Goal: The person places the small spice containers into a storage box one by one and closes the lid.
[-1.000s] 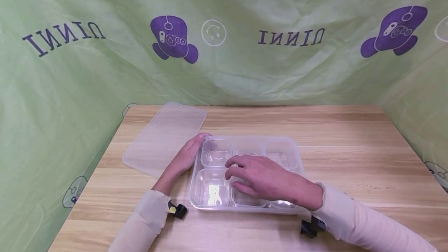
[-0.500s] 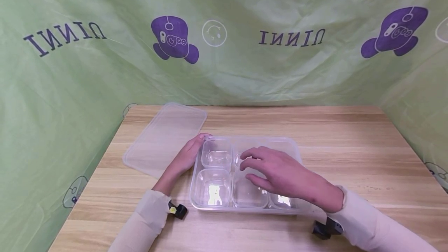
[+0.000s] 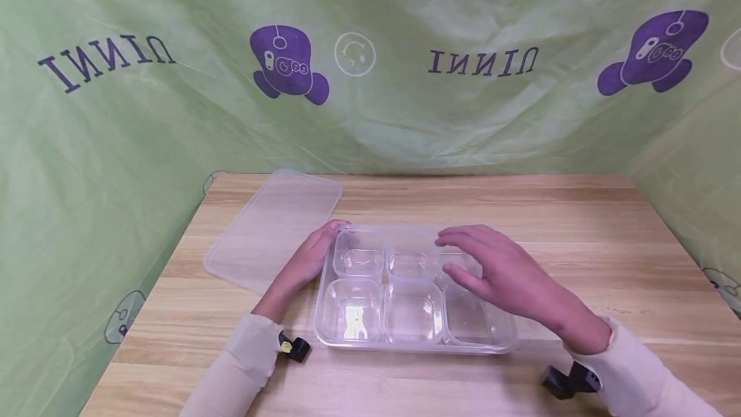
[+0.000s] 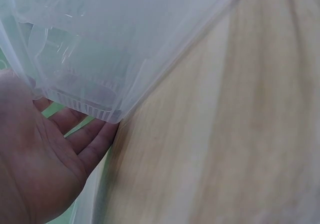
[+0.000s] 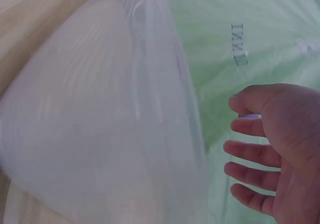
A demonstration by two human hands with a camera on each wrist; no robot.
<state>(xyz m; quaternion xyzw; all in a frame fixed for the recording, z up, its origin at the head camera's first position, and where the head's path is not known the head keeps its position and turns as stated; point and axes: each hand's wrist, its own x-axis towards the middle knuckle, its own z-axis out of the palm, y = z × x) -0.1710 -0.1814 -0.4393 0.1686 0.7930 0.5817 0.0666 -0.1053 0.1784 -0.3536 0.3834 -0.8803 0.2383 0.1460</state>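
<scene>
A clear plastic container (image 3: 413, 347) stands on the wooden table, with several small square clear boxes (image 3: 412, 314) set in two rows inside it. My left hand (image 3: 311, 256) rests along its far left side; in the left wrist view the left hand's fingers (image 4: 92, 139) reach, fairly straight, against the container's corner. Over the right end hovers my right hand (image 3: 503, 269), thumb and fingers apart and nothing between them. It covers part of the back right box. In the right wrist view the right hand's fingers (image 5: 255, 154) are loosely bent beside the container's wall (image 5: 110, 109).
A flat translucent lid (image 3: 272, 227) lies at the back left of the wooden table (image 3: 579, 230), left of the container. Green printed cloth (image 3: 405, 127) hangs behind the table and along both sides. Small black wrist devices (image 3: 564, 381) are strapped near both cuffs.
My right hand has moved right across the container, from over the middle boxes to its right end, uncovering the middle boxes. The left hand, the container and the lid have stayed put.
</scene>
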